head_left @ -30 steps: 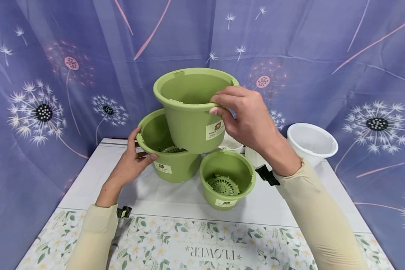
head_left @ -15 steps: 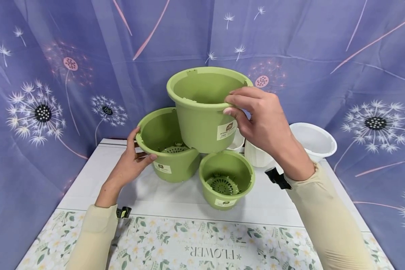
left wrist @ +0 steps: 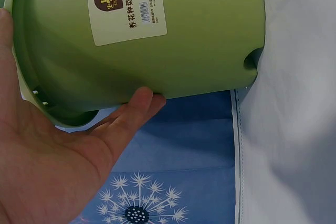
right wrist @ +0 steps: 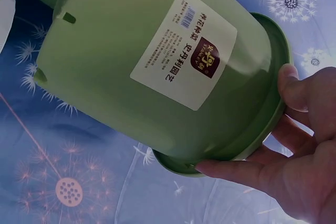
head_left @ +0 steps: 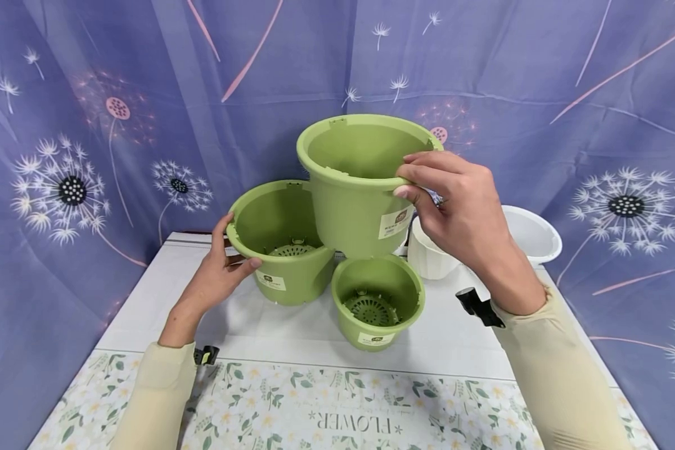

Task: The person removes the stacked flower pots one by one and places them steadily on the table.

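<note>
My right hand (head_left: 461, 203) pinches the near right rim of a green flower pot (head_left: 349, 212), thumb outside and fingers over the edge. That pot is raised in the air and leans slightly; its paper label (right wrist: 184, 51) faces the right wrist camera. On the left, a similar green flower pot (head_left: 300, 284) stands on the table, slotted at the bottom inside. My left hand (head_left: 210, 281) holds it at the rim, with the thumb (head_left: 250, 265) on the front. A smaller green pot (head_left: 349, 325) stands just below the raised one in the head view, its slotted base showing.
Behind my right hand are a white fluted pot (head_left: 430, 253) and a white pot (head_left: 529, 231), both partly covered by the hand and arm. A flower-printed cloth (head_left: 270, 406) covers the table's front. A blue dandelion curtain (head_left: 202, 81) closes off the back and sides.
My right hand has carried the raised pot to the right, from over the left pot to behind and above the smaller one. My left hand stays at the left pot's rim.
</note>
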`<state>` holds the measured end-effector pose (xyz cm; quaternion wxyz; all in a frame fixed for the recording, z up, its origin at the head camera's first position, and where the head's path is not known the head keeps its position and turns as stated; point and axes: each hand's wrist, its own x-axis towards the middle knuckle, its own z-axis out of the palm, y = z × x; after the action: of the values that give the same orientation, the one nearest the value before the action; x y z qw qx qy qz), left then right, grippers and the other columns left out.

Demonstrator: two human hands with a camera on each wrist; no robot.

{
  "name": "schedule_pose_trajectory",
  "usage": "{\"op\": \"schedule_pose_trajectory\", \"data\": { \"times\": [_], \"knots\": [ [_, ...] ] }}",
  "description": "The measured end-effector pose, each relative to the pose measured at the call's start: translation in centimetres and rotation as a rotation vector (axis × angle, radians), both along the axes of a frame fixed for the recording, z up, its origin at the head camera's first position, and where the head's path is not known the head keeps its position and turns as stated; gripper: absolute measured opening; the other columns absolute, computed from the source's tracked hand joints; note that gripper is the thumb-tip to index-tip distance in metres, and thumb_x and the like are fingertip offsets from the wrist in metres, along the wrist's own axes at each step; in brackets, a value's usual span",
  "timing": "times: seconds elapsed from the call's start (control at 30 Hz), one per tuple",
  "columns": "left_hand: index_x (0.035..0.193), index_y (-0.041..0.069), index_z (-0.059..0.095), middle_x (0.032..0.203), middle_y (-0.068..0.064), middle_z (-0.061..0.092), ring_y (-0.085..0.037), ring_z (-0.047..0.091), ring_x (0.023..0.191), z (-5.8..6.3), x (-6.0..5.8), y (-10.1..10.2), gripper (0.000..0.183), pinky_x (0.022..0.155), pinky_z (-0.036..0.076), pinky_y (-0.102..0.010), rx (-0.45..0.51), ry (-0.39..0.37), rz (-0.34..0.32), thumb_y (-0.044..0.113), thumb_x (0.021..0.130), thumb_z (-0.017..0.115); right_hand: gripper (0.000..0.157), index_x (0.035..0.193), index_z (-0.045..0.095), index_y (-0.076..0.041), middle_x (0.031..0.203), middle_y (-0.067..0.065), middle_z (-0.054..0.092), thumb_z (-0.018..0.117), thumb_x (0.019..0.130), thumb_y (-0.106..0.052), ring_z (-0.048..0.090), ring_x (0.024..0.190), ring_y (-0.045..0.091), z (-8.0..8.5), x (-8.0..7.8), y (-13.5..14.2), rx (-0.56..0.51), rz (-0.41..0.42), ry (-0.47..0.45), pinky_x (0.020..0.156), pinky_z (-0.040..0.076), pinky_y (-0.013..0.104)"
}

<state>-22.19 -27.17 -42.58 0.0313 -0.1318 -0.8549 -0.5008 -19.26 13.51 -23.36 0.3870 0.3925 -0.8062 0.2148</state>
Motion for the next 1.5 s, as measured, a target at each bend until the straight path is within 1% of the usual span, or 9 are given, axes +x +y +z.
{"op": "schedule_pose_trajectory", "data": {
  "times": [0.27,0.47,0.67,0.87,1.0,1.13,1.2,1.3,1.5],
  "knots": [
    [0.166,0.048,-0.012,0.159,-0.032,0.032,-0.053,0.053,0.138,-0.1,-0.1,0.0,0.105,0.111,0.049,-0.061,0.004,-0.021,-0.002,0.039,0.103,0.072,0.013,0.102,0.081,0.002,0.107,0.016,0.078,0.081,0.095,-0.009,0.073,0.112,0.031,-0.4,0.8,1.4,-0.047,-0.022,-0.007,0.097,0.053,0.022],
    [0.166,0.048,-0.012,0.159,-0.032,0.032,-0.052,0.054,0.138,0.0,-0.2,0.1,0.105,0.110,0.050,-0.061,0.004,-0.021,0.000,0.039,0.103,0.072,0.011,0.100,0.082,0.001,0.103,0.014,0.079,0.084,0.090,-0.001,0.074,0.108,0.033,-0.5,1.2,2.1,-0.116,-0.019,0.004,0.103,0.051,0.021],
    [0.166,0.048,-0.012,0.159,-0.032,0.032,-0.052,0.054,0.137,0.0,-0.1,0.1,0.105,0.109,0.050,-0.061,0.006,-0.019,-0.001,0.039,0.103,0.072,0.011,0.101,0.081,0.003,0.104,0.016,0.078,0.082,0.091,-0.001,0.074,0.109,0.032,-0.6,1.7,3.1,-0.115,-0.031,0.034,0.101,0.049,0.016],
    [0.166,0.047,-0.012,0.159,-0.032,0.032,-0.052,0.053,0.138,0.1,0.0,0.1,0.105,0.109,0.050,-0.062,0.006,-0.020,-0.002,0.038,0.104,0.071,0.011,0.099,0.081,0.002,0.103,0.014,0.078,0.083,0.089,0.001,0.074,0.109,0.032,-1.1,2.2,4.1,-0.149,-0.054,0.036,0.103,0.049,0.017],
    [0.167,0.046,-0.010,0.159,-0.031,0.033,-0.052,0.055,0.137,0.1,0.0,0.1,0.104,0.108,0.051,-0.062,0.005,-0.014,0.002,0.037,0.104,0.072,0.013,0.096,0.082,0.000,0.100,0.013,0.079,0.082,0.095,-0.013,0.074,0.107,0.033,-1.4,2.6,4.6,-0.188,-0.051,0.041,0.106,0.050,0.021],
    [0.167,0.046,-0.011,0.159,-0.031,0.033,-0.052,0.054,0.137,0.0,0.1,-0.1,0.104,0.108,0.051,-0.062,0.003,-0.016,0.001,0.037,0.104,0.071,0.039,0.093,0.082,0.000,0.097,0.015,0.078,0.073,0.103,-0.037,0.074,0.106,0.037,-1.7,2.8,4.8,-0.221,-0.044,0.047,0.108,0.051,0.025],
    [0.166,0.047,-0.012,0.159,-0.031,0.033,-0.052,0.054,0.137,0.0,0.2,-0.1,0.104,0.108,0.050,-0.062,0.003,-0.019,0.000,0.037,0.104,0.071,0.048,0.092,0.081,0.000,0.096,0.016,0.078,0.069,0.104,-0.044,0.074,0.105,0.038,-1.8,2.9,4.9,-0.235,-0.044,0.050,0.108,0.052,0.027],
    [0.166,0.048,-0.012,0.159,-0.031,0.033,-0.052,0.054,0.138,0.1,0.1,-0.1,0.104,0.109,0.050,-0.062,0.004,-0.022,-0.001,0.038,0.104,0.071,0.052,0.090,0.081,0.001,0.094,0.017,0.078,0.068,0.104,-0.047,0.073,0.104,0.041,-1.9,3.1,5.1,-0.260,-0.048,0.062,0.108,0.053,0.030],
    [0.166,0.047,-0.012,0.159,-0.031,0.032,-0.052,0.055,0.137,0.1,0.0,0.0,0.105,0.110,0.050,-0.061,0.001,-0.014,-0.004,0.038,0.104,0.071,0.043,0.090,0.081,0.001,0.094,0.017,0.078,0.073,0.102,-0.039,0.074,0.104,0.038,-2.4,3.7,6.2,-0.264,-0.075,0.088,0.109,0.053,0.032]
  ]
}}
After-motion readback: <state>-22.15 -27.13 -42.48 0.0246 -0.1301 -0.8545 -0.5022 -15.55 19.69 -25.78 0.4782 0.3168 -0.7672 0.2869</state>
